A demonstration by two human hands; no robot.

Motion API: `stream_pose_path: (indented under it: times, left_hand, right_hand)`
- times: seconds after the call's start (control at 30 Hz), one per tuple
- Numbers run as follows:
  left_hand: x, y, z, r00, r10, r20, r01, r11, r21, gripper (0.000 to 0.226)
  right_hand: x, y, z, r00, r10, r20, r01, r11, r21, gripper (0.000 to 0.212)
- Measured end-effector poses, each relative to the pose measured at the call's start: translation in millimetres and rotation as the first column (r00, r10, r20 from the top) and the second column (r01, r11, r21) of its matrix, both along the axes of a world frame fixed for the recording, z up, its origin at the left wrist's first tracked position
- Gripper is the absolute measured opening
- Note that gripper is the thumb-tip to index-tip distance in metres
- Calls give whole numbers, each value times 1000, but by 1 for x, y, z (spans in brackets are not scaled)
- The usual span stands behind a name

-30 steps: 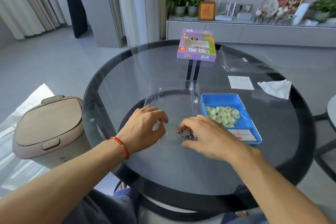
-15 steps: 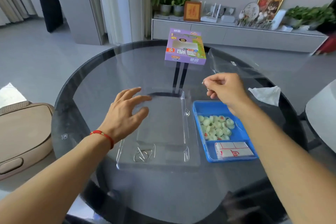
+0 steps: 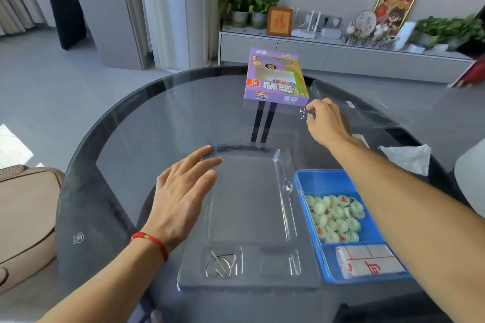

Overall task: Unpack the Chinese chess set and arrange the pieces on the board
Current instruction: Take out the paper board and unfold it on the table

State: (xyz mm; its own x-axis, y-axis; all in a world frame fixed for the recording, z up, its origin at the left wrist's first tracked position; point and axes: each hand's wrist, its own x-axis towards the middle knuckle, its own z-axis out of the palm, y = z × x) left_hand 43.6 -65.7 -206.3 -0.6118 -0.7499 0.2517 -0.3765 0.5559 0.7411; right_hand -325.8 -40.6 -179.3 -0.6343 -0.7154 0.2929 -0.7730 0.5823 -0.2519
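Near the purple box (image 3: 275, 78), right hand (image 3: 326, 123) pinched a small wire puzzle (image 3: 303, 113); best set it well apart from the board area. Left hand (image 3: 183, 191) lay open, flat on the clear tray (image 3: 249, 280), steadying it w/o gripping.

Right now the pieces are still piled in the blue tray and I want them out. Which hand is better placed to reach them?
Left, probably. The left hand is open and empty, resting at the clear plastic insert beside the blue tray. The right hand is pinching a small metal ring puzzle farther away.

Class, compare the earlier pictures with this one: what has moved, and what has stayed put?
The right hand lifted a small metal ring puzzle from the clear tray and carried it toward the purple box. The left hand opened flat. The blue case stayed.
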Motion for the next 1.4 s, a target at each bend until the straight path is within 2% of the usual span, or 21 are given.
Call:
stream_pose_path:
  times: [0.07,0.13,0.2,0.27,0.33,0.4,0.47,0.57,0.67,0.8,0.9,0.97,1.03,1.1,1.2,1.33,1.4]
  left_hand:
    - [-1,0,0,1000,4,13,-4,1000,-7,62]
    - [-2,-1,2,1000,1,20,-2,1000,9,65]
    - [-2,-2,2,1000,-2,31,1,1000,26,68]
    - [-3,-3,2,999,3,45,-5,999,43,71]
    - [-4,-2,3,998,15,60,-18,999,47,72]
    - [-4,0,4,997,23,76,-25,999,26,75]
    - [-4,1,4,996,31,86,-33,999,14,77]
    - [-5,3,5,995,35,96,-35,999,1,77]
    - [-6,3,3,995,44,94,-42,999,-18,74]
    - [-6,2,1,996,54,67,-52,998,-26,72]
    - [-7,1,0,998,50,49,-48,998,-29,70]
    - [-6,0,-1,999,47,27,-46,999,-28,66]
    - [-6,-1,-2,999,51,7,-51,998,-24,63]
    - [-6,0,-1,998,59,-9,-59,998,-11,60]
    - [-6,2,0,998,57,-33,-58,998,-17,56]
    - [-5,1,0,997,59,-44,-60,998,-20,55]
    - [-5,1,1,996,65,-56,-67,997,-24,51]
  right_hand:
    - [19,20,13,993,120,-2,-120,993,-18,23]
    - [57,51,30,937,348,16,-347,936,-58,20]
    - [111,91,47,802,597,18,-594,800,-86,17]
    - [168,131,56,645,764,28,-761,645,-62,14]
    - [210,161,54,531,848,14,-847,531,-41,14]
    - [237,175,44,475,880,-23,-880,475,-1,17]
    - [253,174,32,492,869,-49,-863,494,104,23]
    - [267,172,17,597,795,-105,-755,601,260,37]
    - [276,172,16,660,750,-39,-711,641,290,32]
    - [262,162,28,665,671,329,-731,675,100,22]
    - [252,159,34,542,583,605,-646,750,-144,8]
    - [240,150,43,472,555,685,-535,798,-278,2]
    - [207,125,53,527,547,651,-394,836,-383,3]
    - [159,89,56,662,481,575,-250,865,-435,7]
    - [88,34,41,842,234,486,-77,944,-322,9]
    - [50,-17,9,901,66,428,22,980,-197,10]
    - [41,-36,0,923,22,385,54,981,-186,24]
